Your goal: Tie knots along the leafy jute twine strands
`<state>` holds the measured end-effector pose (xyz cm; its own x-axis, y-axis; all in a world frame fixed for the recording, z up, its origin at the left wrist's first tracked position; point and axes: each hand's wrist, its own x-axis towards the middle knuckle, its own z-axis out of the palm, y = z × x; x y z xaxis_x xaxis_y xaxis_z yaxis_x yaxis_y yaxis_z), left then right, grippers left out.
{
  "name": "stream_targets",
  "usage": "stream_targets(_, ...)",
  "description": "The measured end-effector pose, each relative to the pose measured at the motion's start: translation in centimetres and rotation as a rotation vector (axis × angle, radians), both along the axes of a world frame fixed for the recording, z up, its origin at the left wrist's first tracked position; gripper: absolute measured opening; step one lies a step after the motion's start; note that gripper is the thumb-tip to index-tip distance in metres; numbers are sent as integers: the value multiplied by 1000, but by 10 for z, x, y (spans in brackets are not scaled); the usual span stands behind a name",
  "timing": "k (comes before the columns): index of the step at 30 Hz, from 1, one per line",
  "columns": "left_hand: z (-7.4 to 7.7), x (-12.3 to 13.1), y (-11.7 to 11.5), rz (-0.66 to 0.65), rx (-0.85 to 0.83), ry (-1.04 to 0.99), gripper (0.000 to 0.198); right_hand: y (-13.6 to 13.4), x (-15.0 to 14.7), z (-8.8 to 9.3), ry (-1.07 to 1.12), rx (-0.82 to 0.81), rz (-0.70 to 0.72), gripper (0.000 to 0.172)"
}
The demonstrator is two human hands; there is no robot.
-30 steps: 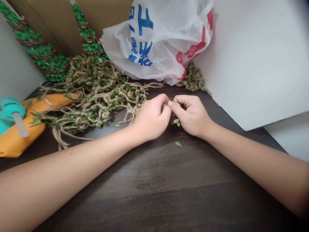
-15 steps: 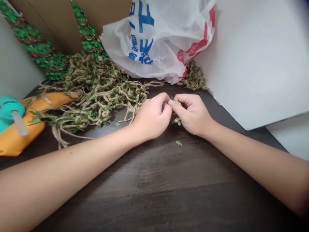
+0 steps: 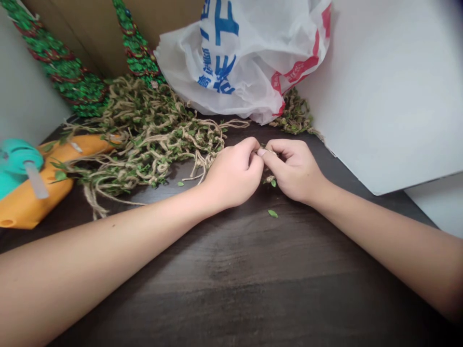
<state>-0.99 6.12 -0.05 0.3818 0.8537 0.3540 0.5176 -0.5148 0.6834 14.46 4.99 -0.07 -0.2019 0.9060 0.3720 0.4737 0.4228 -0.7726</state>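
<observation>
My left hand (image 3: 233, 173) and my right hand (image 3: 293, 171) meet near the middle of the dark wood table (image 3: 231, 270). Their fingertips pinch a short strand of leafy jute twine (image 3: 266, 152), partly hidden by my fingers. A small sprig (image 3: 270, 181) hangs just below my right hand. To the left of my left hand lies a tangled heap of jute twine with small green leaves (image 3: 152, 140). A loose green leaf (image 3: 273, 213) rests on the table below my right hand.
A crumpled white plastic bag with blue and red print (image 3: 242, 58) stands behind the heap. A white board (image 3: 379, 91) leans at the right. Green sequinned strips (image 3: 68, 82) stand against cardboard at the back left. An orange and teal object (image 3: 29, 183) lies at the far left.
The whole scene sits slightly further right and higher in the picture. My hands still pinch the strand, with no clear change in their grip.
</observation>
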Motion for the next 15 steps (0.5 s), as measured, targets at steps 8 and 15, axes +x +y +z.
stream_targets(8, 0, 0, -1, 0, 2, 15, 16, 0, 0, 1, -20, 16, -11, 41)
stream_targets(15, 0, 0, -1, 0, 9, 18, 16, -1, 0, 1, 9, 1, -2, 41)
